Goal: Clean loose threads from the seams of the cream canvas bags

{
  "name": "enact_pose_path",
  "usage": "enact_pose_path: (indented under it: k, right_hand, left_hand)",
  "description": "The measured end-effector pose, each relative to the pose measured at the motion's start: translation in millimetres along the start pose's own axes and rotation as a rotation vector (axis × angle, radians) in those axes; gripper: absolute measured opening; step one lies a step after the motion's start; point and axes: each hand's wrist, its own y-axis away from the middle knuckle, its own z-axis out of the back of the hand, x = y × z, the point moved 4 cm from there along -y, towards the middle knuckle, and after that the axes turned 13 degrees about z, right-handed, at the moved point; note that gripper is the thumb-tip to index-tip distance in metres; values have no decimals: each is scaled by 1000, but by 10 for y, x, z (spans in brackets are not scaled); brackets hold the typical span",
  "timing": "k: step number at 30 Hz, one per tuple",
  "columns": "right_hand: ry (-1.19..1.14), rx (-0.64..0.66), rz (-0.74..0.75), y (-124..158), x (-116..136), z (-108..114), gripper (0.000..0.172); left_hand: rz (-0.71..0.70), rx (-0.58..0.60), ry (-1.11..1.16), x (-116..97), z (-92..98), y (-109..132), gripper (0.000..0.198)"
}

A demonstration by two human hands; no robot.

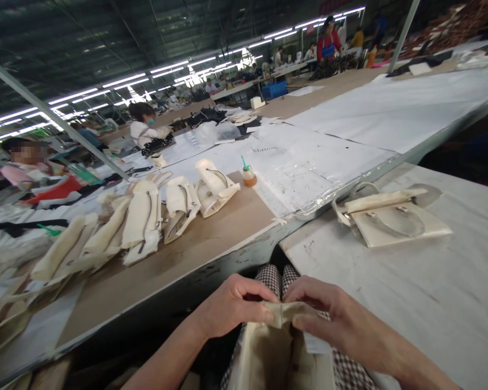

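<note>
On my lap stands a cream handbag body (268, 355), its open mouth facing up toward me. My left hand (238, 300) pinches the bag's far top edge between thumb and fingers. Close beside it, my right hand (329, 311) grips the same edge, its thumb on the near side. Between the two hands the folded rim shows a vertical seam. A small white tag or slip sits inside, below my right fingers. The lower part of the bag runs out of view.
Several cream zippered pieces (142, 216) lie along the table at left. A bottle with a green nozzle (249, 176) stands behind them. A cream handbag with handles (402, 216) rests on the right-hand table (431, 292). Co-workers sit at the far left and stand farther back.
</note>
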Motion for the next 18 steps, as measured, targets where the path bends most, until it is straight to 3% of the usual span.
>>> enact_pose_path:
  k: [9, 18]
  right_hand:
    - [172, -270, 38, 11, -90, -276, 10]
    - [62, -312, 13, 31, -99, -290, 14]
  left_hand:
    - [-9, -74, 1, 69, 12, 96, 21]
    - [-12, -78, 0, 97, -6, 125, 24]
